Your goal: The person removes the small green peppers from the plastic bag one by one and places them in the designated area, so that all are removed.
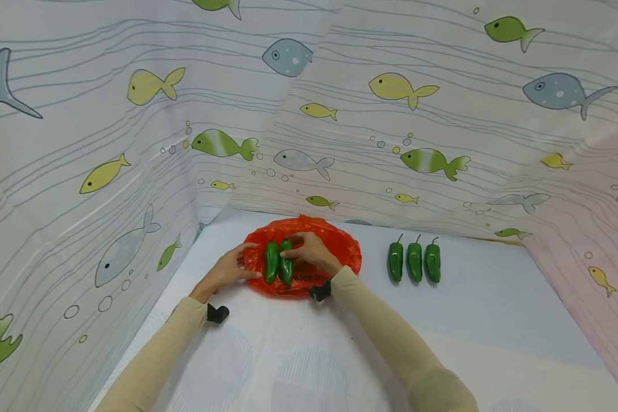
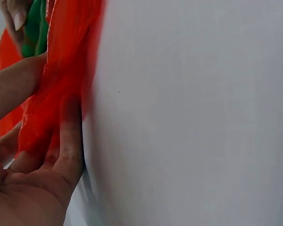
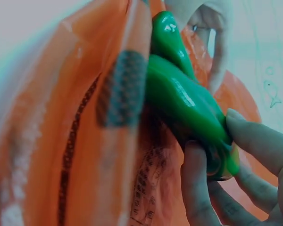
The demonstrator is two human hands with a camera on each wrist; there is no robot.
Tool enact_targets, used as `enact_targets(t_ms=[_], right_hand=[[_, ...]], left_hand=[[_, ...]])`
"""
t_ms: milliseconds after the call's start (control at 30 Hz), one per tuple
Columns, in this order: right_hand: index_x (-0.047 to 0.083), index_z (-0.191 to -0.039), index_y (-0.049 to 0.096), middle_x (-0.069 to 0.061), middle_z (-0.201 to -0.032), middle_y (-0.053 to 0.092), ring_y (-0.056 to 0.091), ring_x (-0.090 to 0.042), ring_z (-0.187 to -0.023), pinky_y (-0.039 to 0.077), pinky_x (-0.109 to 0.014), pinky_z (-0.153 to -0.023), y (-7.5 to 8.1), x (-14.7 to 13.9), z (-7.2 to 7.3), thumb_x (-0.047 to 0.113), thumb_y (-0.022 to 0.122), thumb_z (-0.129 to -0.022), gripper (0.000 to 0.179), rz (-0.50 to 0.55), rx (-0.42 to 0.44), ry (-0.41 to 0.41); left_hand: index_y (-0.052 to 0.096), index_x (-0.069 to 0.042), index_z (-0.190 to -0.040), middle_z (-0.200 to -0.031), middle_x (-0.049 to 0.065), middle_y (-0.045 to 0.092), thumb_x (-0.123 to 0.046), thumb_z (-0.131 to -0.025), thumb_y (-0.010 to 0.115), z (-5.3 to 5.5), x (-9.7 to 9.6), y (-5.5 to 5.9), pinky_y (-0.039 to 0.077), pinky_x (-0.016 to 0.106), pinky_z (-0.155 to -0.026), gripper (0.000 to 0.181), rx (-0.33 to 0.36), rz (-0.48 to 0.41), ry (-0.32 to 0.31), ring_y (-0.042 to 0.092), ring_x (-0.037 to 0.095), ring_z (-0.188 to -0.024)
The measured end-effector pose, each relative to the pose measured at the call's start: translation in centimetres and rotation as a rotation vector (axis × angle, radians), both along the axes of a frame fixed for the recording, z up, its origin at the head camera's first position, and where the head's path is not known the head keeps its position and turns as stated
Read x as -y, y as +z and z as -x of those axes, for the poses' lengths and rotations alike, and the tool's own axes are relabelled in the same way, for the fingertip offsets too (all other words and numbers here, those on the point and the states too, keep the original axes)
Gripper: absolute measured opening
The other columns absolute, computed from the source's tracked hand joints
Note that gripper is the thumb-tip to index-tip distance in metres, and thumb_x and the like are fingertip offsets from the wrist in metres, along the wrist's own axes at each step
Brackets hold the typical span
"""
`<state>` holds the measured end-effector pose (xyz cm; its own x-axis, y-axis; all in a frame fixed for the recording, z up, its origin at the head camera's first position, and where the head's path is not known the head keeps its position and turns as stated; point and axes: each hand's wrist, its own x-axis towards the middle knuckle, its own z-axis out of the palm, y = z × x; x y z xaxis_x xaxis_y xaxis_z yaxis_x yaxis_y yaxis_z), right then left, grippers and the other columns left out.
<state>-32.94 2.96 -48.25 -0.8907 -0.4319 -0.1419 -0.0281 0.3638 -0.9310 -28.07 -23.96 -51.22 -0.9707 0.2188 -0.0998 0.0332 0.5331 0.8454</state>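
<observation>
A red plastic bag (image 1: 347,252) lies spread on the table, with two green peppers on it. My right hand (image 1: 313,252) pinches the right-hand pepper (image 1: 286,271) near its stem end between thumb and fingers. Close beside it on the left is the other pepper (image 1: 271,264). My left hand (image 1: 225,271) holds the bag's left edge; in the left wrist view, the thumb is on the inner side of the red plastic (image 2: 61,66) and the fingers are behind it. The right wrist view shows the pinched pepper (image 3: 184,101) touching the other pepper (image 3: 169,40).
To the right of the bag, three more green peppers (image 1: 414,262) lie in a row on the white table (image 1: 484,309), stems pointing away. Fish-patterned sheets (image 1: 340,137) wall in the table at the back and both sides.
</observation>
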Motion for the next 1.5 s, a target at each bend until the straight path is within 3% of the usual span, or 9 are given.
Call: enact_targets(t_ms=[200,500,867,1133,1500], right_hand=[[0.010,-0.139,0.062,-0.007,-0.132,0.061,0.069,-0.022,-0.092,0.059,-0.045,-0.089,0.5,-0.6,-0.1,0.022,0.085,-0.088,0.057,0.062,-0.009,0.032],[0.008,-0.144,0.058,-0.010,-0.135,0.059,0.070,-0.025,-0.099,0.055,-0.055,-0.095,1.4,-1.6,-0.9,0.021,0.083,-0.089,0.062,0.138,0.003,0.095],[0.009,-0.143,0.060,-0.006,-0.133,0.062,0.070,-0.023,-0.102,0.059,-0.046,-0.091,1.4,-2.6,-1.7,0.022,0.084,-0.088,0.061,0.141,-0.018,0.123],[0.021,-0.138,0.064,-0.005,-0.133,0.061,0.073,-0.026,-0.092,0.058,-0.051,-0.091,2.3,-3.7,-2.4,0.024,0.085,-0.088,0.055,0.138,-0.055,0.092],[0.019,-0.145,0.059,0.000,-0.142,0.056,0.075,-0.023,-0.093,0.057,-0.046,-0.094,3.8,-5.6,-2.5,0.029,0.085,-0.087,0.064,0.099,-0.082,0.042]], left_hand=[[0.040,-0.014,-0.156,-0.156,0.027,0.039,-0.022,-0.084,0.087,0.0,-0.1,0.1,0.037,0.061,-0.113,0.087,0.001,0.015,-0.006,0.039,0.048,-0.141],[0.041,-0.015,-0.156,-0.156,0.026,0.040,-0.022,-0.084,0.087,-0.1,0.0,0.1,0.037,0.062,-0.113,0.086,-0.003,0.017,-0.012,0.038,0.048,-0.142],[0.040,-0.014,-0.156,-0.156,0.026,0.040,-0.021,-0.084,0.087,-0.3,0.2,-0.1,0.038,0.062,-0.112,0.086,0.012,0.017,0.003,0.039,0.048,-0.141],[0.041,-0.013,-0.156,-0.157,0.026,0.038,-0.020,-0.085,0.087,-0.2,0.2,0.0,0.037,0.062,-0.113,0.085,-0.004,-0.001,-0.014,0.038,0.049,-0.141],[0.040,-0.012,-0.156,-0.158,0.026,0.037,-0.018,-0.084,0.087,0.0,-0.1,0.3,0.036,0.062,-0.114,0.087,0.003,-0.013,-0.016,0.037,0.049,-0.142]])
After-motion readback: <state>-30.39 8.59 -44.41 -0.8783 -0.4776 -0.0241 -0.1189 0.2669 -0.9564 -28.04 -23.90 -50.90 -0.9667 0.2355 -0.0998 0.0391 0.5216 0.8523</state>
